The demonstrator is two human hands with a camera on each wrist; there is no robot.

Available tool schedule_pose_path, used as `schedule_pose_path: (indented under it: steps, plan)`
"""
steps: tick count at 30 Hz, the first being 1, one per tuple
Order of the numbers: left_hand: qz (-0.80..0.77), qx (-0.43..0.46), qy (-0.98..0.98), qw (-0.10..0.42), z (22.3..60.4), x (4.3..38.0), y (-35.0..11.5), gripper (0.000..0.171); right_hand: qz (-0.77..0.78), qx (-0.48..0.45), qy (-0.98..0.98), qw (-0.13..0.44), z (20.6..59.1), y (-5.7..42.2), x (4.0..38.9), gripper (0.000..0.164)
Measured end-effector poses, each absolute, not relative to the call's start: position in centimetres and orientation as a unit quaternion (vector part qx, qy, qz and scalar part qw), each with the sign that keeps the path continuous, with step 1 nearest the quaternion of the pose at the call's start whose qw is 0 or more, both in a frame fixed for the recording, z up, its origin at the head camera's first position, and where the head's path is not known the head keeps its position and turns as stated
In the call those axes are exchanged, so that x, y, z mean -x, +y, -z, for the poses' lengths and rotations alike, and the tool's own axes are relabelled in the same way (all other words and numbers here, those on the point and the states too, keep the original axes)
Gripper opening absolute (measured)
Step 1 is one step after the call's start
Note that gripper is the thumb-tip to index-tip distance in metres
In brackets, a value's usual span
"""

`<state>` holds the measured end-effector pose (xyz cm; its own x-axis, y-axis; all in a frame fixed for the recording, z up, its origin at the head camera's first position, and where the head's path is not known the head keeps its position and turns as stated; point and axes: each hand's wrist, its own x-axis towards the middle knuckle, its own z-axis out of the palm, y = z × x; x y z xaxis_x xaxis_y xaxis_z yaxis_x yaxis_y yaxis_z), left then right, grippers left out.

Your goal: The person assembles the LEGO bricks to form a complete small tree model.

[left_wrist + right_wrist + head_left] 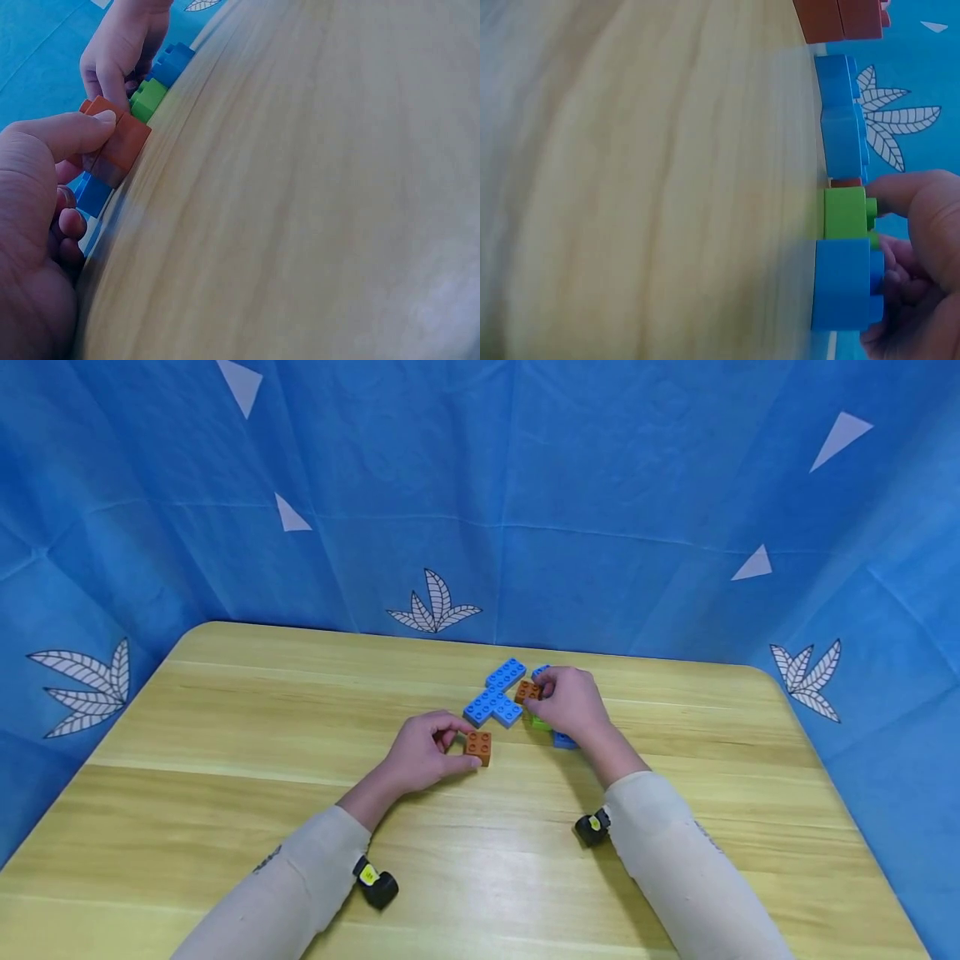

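Note:
In the head view my left hand [426, 753] pinches an orange brick [477, 747] at the table's middle, thumb at its near side and fingers at its far side. The left wrist view shows this as two stacked orange bricks [126, 148] with the thumb across them. Farther back, my right hand [572, 702] has its thumb and index finger about a second orange brick [527, 692]. Under that hand are a green brick [845, 214] and a blue brick [844, 285]; the palm hides part of the green one in the head view.
Left of the right hand lie several blue bricks, among them a long one [506, 673] and a smaller one [507, 712]. Another blue brick [540, 671] peeks out behind the right fingers. A blue patterned cloth [480, 485] hangs behind the wooden table [300, 710].

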<state>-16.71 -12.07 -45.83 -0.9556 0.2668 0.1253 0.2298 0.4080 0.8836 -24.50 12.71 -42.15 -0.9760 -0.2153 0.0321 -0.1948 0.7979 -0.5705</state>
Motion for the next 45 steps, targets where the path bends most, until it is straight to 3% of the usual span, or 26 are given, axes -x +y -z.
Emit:
schedule_pose_path:
  steps: [12,25,45]
  plan:
    - [-0.519,-0.147,0.842,0.013,46.0,16.8,-12.0,0.033,0.307,0.112,0.945,-0.019,42.1,12.5,23.6,0.031]
    - [-0.527,-0.155,0.835,0.012,45.7,16.9,-11.8,0.033,0.387,0.163,0.905,-0.058,40.5,11.9,20.1,0.028]
    - [-0.528,-0.15,0.836,0.013,45.7,16.8,-11.9,0.029,0.451,0.213,0.867,-0.005,41.6,10.5,17.1,0.027]
